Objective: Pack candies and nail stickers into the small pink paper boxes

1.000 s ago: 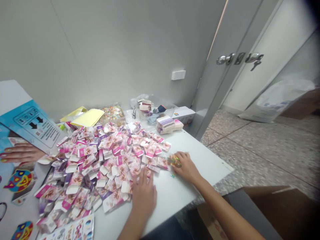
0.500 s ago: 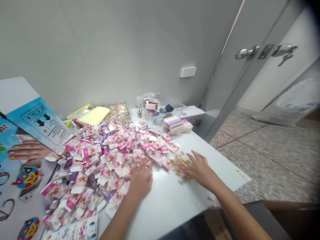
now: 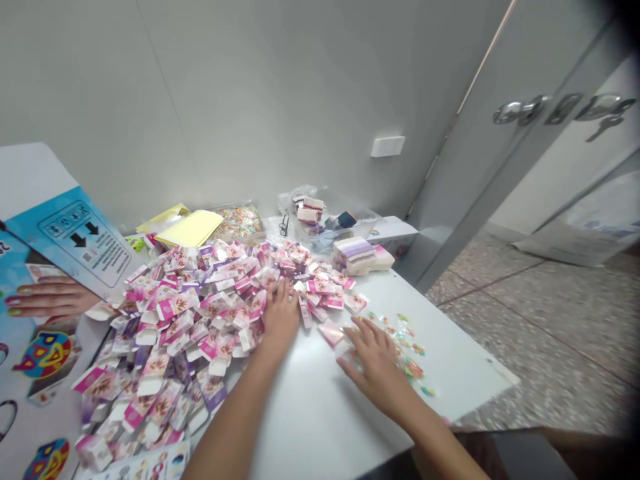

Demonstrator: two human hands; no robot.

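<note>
A wide heap of small pink, white and purple printed cardboard boxes (image 3: 175,307) covers the left of the white table (image 3: 300,413). My left hand (image 3: 281,315) pushes into the heap's right edge, its fingers stretched out against the boxes. Palm down, my right hand (image 3: 375,367) hovers over or rests on the table with fingers spread. Just left of its fingertips lies a pinkish box (image 3: 331,332). Small bright bits (image 3: 413,368), some seemingly in clear plastic, lie scattered along its right side. Whatever is under its palm is hidden.
Behind the heap stand a clear tray of colourful bits (image 3: 237,221), yellow sheets (image 3: 193,228), scissors (image 3: 284,225), a clear plastic bin (image 3: 367,215) and stacked striped blocks (image 3: 354,255). A large printed carton (image 3: 100,250) rises at left. The table's right edge borders the floor.
My left hand has reached farther into the heap, shifting boxes there. My right hand has moved left, from the bright bits toward the heap; the bits now lie more spread out. The view has shifted slightly.
</note>
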